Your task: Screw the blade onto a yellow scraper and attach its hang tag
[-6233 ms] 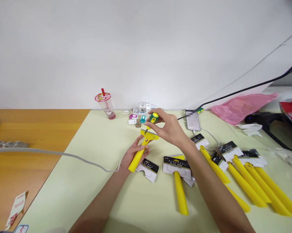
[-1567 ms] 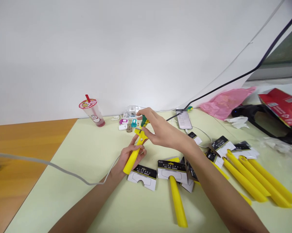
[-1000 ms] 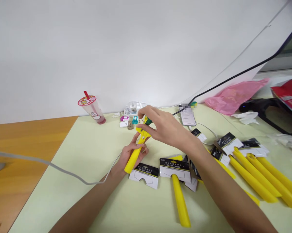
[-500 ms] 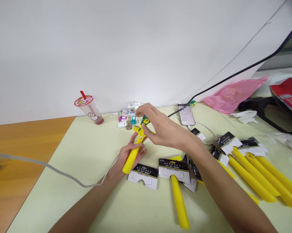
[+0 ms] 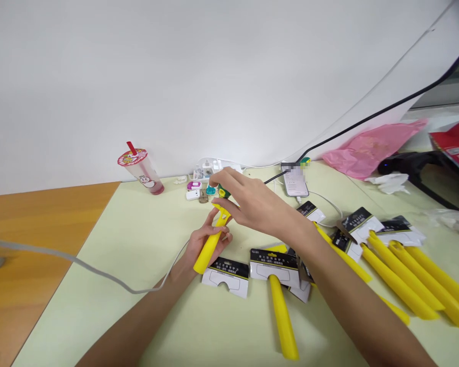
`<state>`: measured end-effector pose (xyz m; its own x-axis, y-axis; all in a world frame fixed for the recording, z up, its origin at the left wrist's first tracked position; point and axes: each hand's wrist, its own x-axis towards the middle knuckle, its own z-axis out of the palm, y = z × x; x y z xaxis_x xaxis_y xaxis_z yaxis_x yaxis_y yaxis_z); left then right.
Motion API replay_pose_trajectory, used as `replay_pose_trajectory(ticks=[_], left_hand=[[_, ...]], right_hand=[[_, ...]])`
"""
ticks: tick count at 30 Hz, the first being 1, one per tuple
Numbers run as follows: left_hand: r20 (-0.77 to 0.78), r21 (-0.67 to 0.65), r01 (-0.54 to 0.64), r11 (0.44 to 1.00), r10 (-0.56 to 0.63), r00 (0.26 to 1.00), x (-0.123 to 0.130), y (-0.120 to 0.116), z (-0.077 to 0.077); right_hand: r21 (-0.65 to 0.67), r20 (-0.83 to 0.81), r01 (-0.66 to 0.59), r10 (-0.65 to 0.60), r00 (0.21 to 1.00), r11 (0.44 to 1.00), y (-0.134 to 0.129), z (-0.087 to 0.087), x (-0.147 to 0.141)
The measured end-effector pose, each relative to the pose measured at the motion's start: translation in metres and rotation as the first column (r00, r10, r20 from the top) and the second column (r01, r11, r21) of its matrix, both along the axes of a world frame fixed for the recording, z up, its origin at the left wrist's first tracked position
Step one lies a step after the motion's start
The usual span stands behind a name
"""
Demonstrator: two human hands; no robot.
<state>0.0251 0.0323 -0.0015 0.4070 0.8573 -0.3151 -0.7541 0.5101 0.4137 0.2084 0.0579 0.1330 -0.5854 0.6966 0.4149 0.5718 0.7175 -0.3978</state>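
left hand [image 5: 203,243] grips, right hand [image 5: 254,201] pinches

from my end, the left hand is wrapped round the handle of a yellow plastic scraper [image 5: 207,254], its fingers [image 5: 216,232] curled closed, the scraper's head just above them, tilted up over the pale green desk mat [image 5: 99,311]. the right hand hangs over that head, its fingers [image 5: 229,178] bunched together, pinching a stubby green-and-yellow screwdriver [image 5: 223,192] against the thumb; the screwdriver's tip is hidden. more yellow scrapers [image 5: 399,280] lie off to the right, near black-topped white cardboard backing cards [image 5: 226,278]. a clear plastic cup with a red straw [image 5: 141,171] stands at the back.
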Motion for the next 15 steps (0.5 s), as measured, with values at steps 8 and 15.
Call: replay_pose_trajectory(ticks=[8,15], left_hand=[[-0.036,0.026,-0.005,1.0,0.006,0.999,-0.0009,0.0008,-0.0036],[-0.032,0.068,0.02,0.997,-0.018,0.999,0.0,-0.0005,-0.0008]], right_hand=[[-0.108,-0.088,-0.108,0.099,0.991,0.988,-0.0022,0.0007,0.005],[-0.053,-0.044,-0.054,0.052,0.998,0.997,-0.0003,-0.0009,0.0016]])
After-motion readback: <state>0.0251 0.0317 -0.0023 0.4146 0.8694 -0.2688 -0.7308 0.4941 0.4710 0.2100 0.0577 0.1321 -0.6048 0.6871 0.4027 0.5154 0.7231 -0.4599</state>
